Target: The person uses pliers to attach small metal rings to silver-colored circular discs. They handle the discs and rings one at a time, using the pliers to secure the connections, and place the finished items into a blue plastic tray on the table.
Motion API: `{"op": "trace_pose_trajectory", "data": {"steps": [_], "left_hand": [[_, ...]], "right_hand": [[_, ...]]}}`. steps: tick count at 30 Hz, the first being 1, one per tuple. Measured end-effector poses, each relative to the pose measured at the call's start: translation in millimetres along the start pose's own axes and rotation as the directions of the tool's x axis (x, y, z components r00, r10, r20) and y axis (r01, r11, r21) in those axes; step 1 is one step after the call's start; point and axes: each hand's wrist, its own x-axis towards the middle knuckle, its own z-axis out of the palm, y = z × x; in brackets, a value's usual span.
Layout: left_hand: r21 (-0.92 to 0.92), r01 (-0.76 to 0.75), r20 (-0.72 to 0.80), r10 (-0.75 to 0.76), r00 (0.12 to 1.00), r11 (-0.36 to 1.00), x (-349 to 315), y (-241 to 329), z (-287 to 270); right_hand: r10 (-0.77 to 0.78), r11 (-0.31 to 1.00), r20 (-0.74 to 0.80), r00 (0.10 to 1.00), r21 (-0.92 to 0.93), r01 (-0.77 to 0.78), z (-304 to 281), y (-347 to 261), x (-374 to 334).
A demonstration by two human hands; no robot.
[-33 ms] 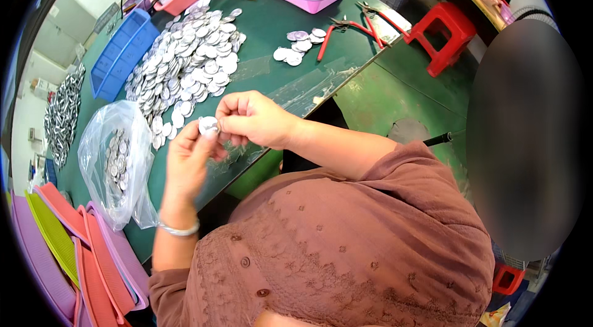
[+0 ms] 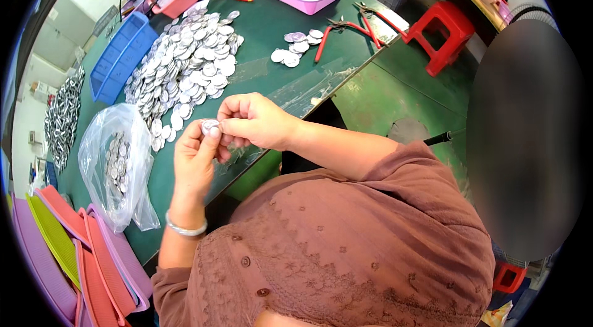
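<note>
Table [image 2: 259,30] before us is broad and green, with strips of clear film stuck along its near edge. At its lower left corner we have coloured trays [image 2: 106,259] in lilac, lime and coral, packed close together and tilted. Across the left half of the top spreads a heap of silver discs [image 2: 185,64], thin and round, lying flat or leaning on one another. Beyond the heap, at the far edge, stands a lilac basin [image 2: 321,4]; off the table to the right we see a red stool [image 2: 454,18] on the floor. Nearer us, left of our hands, rests a clear plastic bag [image 2: 143,209] with more discs inside, and beyond it a blue tray [image 2: 123,52] touches the heap's left side. Our left hand [image 2: 194,157] is closed on one piece, thumb on top; our right hand [image 2: 259,123] is curled beside it, and whether its fingertips pinch the edge or only touch it we cannot tell. Two pairs of red-handled pliers [image 2: 322,46] lie by the right edge, just beside a small cluster of discs [image 2: 290,53]. Smallest is the silver disc [image 2: 210,125] itself, held above the table's near edge, between our hands
</note>
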Motion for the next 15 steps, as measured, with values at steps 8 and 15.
{"op": "trace_pose_trajectory", "data": {"steps": [8, 15], "left_hand": [[0.018, 0.085, -0.165, -0.081, 0.983, 0.996, -1.5, -15.2, -8.9], [0.019, 0.088, -0.238, -0.081, 0.968, 0.996, -5.6, -19.2, -13.9]], "right_hand": [[-0.614, -0.004, -0.369, 0.697, -0.882, -0.471, -185.1, -74.1, -53.8], [-0.406, -0.156, -0.486, 0.774, -0.798, -0.583, -241.4, -87.2, -66.3]]}}
